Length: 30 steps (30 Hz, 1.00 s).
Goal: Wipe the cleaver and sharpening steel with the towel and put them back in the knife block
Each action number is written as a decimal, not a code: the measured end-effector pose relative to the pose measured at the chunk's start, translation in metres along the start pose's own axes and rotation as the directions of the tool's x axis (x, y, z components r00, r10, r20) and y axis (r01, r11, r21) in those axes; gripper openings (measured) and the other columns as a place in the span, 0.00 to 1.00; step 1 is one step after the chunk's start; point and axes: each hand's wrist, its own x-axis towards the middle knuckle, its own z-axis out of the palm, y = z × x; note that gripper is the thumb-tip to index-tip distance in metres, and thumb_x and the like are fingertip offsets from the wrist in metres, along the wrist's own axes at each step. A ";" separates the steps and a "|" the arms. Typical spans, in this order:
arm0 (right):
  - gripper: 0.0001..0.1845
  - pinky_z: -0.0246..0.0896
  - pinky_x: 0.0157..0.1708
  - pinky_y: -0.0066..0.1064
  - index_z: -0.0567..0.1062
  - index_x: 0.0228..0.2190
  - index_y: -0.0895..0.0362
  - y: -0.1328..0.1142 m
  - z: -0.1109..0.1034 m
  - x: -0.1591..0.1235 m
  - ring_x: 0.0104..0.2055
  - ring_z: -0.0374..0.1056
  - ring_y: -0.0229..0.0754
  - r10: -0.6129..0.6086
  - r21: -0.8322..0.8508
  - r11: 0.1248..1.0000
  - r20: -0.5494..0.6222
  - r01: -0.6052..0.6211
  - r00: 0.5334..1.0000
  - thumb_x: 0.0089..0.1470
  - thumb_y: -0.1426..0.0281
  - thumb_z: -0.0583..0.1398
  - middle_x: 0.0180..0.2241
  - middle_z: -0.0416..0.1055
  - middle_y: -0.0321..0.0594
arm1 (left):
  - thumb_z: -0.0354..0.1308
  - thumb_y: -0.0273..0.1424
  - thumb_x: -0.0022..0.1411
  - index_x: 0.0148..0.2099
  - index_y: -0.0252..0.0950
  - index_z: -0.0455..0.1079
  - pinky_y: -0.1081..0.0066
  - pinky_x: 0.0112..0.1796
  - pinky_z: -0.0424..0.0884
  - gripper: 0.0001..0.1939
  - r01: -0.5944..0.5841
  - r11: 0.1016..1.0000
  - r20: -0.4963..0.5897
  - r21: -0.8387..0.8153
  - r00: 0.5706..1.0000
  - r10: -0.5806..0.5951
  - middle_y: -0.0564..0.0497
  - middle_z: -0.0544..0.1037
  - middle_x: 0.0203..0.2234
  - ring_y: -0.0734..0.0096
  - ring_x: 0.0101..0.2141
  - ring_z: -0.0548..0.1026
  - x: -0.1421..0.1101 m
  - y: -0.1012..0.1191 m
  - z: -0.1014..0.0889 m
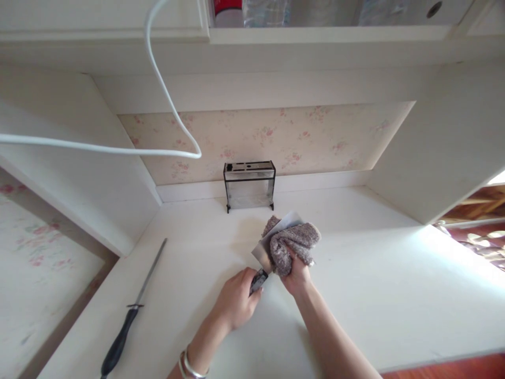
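My left hand [239, 297] is closed round the dark handle of a cleaver [262, 255], whose broad metal blade points up and to the right. In my right hand [298, 276] is a bunched grey-brown towel [295, 242], folded over both sides of the blade; part of the blade shows beyond it. Both hands are above the white counter. Behind them, against the wall, a clear knife block [250, 192] with a black frame and a slotted top stands upright. To the left lies a sharpening steel [132, 310] with a black handle.
The white counter [366, 295] sits in a recess between white side panels [418, 126]. A white cable [169, 100] hangs in front at the upper left. An overhead cabinet shelf [327, 36] holds clear items and a red-topped one. Floral wallpaper [276, 137] covers the back wall.
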 end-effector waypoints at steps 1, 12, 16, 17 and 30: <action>0.11 0.73 0.35 0.33 0.78 0.31 0.56 -0.003 0.001 0.001 0.32 0.75 0.43 0.019 0.011 1.000 -0.025 -0.018 1.000 0.41 0.68 0.67 0.31 0.79 0.38 | 0.51 0.33 0.63 0.44 0.37 0.64 0.66 0.39 0.64 0.08 -0.026 0.998 -0.014 0.056 1.000 0.027 0.47 0.74 0.37 0.61 0.39 0.71 0.000 -0.001 -0.001; 0.09 0.72 0.37 0.29 0.76 0.32 0.51 -0.019 -0.010 0.019 0.34 0.75 0.38 -0.092 0.113 0.988 -0.128 0.107 0.987 0.44 0.66 0.64 0.32 0.79 0.31 | 0.51 0.36 0.65 0.44 0.38 0.68 0.58 0.43 0.59 0.10 -0.096 0.945 -0.159 0.314 0.975 0.152 0.47 0.76 0.37 0.59 0.40 0.68 -0.004 -0.012 -0.015; 0.09 0.72 0.41 0.33 0.76 0.33 0.50 -0.025 -0.009 0.019 0.38 0.75 0.41 -0.115 0.077 0.989 -0.118 0.125 0.986 0.45 0.65 0.63 0.34 0.79 0.32 | 0.52 0.34 0.64 0.48 0.38 0.68 0.57 0.44 0.58 0.11 -0.054 0.932 -0.214 0.360 0.967 0.139 0.47 0.76 0.39 0.59 0.41 0.68 -0.004 -0.015 -0.019; 0.10 0.71 0.42 0.34 0.76 0.34 0.50 -0.026 -0.008 0.018 0.39 0.74 0.42 -0.125 0.059 0.990 -0.106 0.131 0.986 0.46 0.65 0.63 0.35 0.79 0.32 | 0.52 0.33 0.64 0.48 0.38 0.68 0.57 0.44 0.58 0.11 -0.041 0.929 -0.226 0.369 0.965 0.133 0.47 0.76 0.40 0.59 0.41 0.68 -0.004 -0.016 -0.020; 0.09 0.64 0.52 0.34 0.76 0.33 0.49 -0.047 -0.011 0.023 0.47 0.71 0.41 -0.130 0.100 0.987 0.000 0.129 0.991 0.46 0.63 0.62 0.38 0.77 0.33 | 0.50 0.32 0.66 0.53 0.39 0.66 0.60 0.44 0.60 0.14 -0.040 0.919 -0.303 0.393 0.937 0.171 0.47 0.76 0.43 0.59 0.42 0.66 -0.007 -0.019 -0.024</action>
